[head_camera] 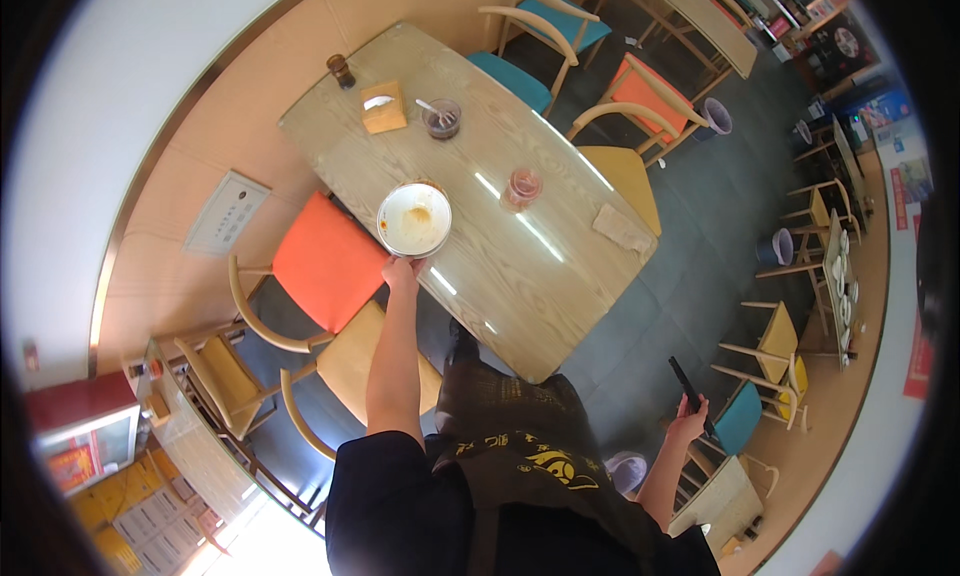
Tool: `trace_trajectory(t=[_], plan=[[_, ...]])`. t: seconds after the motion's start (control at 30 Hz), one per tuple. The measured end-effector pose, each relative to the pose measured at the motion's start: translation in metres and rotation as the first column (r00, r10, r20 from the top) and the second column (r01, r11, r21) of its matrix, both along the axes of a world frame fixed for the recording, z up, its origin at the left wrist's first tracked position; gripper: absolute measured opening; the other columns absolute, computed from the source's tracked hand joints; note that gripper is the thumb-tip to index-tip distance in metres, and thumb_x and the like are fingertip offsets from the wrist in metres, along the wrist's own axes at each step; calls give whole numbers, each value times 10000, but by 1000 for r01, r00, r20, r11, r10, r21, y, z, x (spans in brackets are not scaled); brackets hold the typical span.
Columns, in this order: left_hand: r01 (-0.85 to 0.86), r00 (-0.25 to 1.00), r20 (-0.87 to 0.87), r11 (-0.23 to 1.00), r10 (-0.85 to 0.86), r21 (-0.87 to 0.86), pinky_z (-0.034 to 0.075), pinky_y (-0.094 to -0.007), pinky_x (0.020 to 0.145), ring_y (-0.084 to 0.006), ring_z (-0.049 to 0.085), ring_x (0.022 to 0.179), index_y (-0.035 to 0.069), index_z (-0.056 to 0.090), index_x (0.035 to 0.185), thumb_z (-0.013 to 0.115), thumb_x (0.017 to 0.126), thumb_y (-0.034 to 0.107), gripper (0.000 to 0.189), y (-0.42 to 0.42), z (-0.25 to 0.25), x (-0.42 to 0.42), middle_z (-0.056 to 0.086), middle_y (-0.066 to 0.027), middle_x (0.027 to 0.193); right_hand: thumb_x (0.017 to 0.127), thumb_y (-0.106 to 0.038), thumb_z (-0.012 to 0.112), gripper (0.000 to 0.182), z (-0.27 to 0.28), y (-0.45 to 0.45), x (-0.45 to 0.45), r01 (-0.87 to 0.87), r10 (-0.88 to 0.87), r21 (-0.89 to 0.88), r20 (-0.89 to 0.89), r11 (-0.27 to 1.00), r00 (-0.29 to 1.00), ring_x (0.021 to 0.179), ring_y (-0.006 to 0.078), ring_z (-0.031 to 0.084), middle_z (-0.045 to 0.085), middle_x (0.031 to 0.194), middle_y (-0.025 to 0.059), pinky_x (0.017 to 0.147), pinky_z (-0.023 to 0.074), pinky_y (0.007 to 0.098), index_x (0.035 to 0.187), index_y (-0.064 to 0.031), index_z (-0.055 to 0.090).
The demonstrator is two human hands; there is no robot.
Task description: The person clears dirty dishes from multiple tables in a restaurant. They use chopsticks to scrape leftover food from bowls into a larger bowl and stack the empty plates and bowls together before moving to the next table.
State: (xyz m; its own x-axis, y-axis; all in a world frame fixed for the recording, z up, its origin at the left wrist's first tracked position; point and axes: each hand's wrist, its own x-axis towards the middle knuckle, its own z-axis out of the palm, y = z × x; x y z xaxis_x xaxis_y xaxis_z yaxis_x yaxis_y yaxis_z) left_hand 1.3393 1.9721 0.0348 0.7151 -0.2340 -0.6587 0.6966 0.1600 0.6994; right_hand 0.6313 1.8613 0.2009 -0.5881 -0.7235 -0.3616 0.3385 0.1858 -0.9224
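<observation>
My left hand grips the near rim of a white bowl, held over the left side of the wooden table. Brownish residue and stains show inside the bowl. Away from the table, on the right, my right hand is closed around a slim black object; I cannot tell what it is. Near the table's middle stands a pinkish clear cup. Farther back sits a small dark glass jar with a white spoon in it. A folded beige cloth lies by the right edge.
At the table's far end are a wooden tissue box and a brown shaker. An orange chair and a yellow chair stand at the left side. Another yellow chair touches the right side. Waste bins stand on the dark floor.
</observation>
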Motion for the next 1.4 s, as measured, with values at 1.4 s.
trace_trajectory(t=[1.4], plan=[[602, 632, 489, 778, -601, 179, 538, -400, 740, -279, 626, 898, 31, 629, 1049, 673, 895, 312, 324, 18, 34, -128, 635, -123, 1026, 984, -259, 581, 274, 15, 173, -8, 538, -549, 107, 146, 836, 823, 774, 231, 680, 667, 914, 126, 647, 619, 351, 959, 10, 632]])
